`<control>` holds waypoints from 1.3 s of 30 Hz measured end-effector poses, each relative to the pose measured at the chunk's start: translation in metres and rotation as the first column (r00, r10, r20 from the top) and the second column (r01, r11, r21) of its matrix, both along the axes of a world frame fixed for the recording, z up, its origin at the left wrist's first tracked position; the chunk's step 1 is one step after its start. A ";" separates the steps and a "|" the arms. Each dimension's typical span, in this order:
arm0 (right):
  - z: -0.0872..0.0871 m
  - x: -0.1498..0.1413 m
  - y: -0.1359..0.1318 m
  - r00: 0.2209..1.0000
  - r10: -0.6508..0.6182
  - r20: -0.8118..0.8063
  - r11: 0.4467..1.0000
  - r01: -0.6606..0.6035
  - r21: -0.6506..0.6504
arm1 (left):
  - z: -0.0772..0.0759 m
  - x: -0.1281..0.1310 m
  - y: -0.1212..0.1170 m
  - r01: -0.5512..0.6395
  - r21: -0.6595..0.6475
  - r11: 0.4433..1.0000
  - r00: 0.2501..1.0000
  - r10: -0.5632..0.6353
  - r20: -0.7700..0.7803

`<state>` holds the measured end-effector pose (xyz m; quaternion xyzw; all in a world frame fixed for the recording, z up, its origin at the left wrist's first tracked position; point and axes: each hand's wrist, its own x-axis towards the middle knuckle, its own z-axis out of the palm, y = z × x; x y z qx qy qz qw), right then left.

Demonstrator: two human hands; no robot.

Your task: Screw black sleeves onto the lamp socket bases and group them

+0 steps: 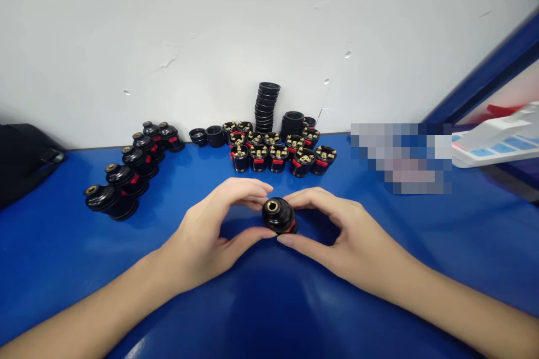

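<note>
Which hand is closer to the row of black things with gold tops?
Left. The left hand is right of the row of black pieces, not touching it. The right hand is farther right, past the held piece.

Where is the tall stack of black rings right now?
In the head view, the tall stack stands near the middle, by the far edge of the blue table, left of a shorter black stack and behind the black cups.
</note>
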<state>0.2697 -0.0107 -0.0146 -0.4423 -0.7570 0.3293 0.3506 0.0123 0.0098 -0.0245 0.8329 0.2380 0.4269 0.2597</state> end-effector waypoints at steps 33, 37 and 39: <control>-0.006 0.004 -0.001 0.980 0.035 0.195 0.983 -0.069 0.172 | 0.033 -0.036 0.017 -0.356 0.768 0.532 0.129 0.842 -0.524; -0.005 0.003 -0.001 0.979 0.039 0.200 0.984 -0.073 0.163 | 0.029 -0.032 0.014 -0.365 0.710 0.602 0.112 0.785 -0.609; -0.005 0.003 -0.001 0.979 0.039 0.199 0.984 -0.072 0.164 | 0.025 -0.034 0.015 -0.381 0.690 0.615 0.099 0.769 -0.631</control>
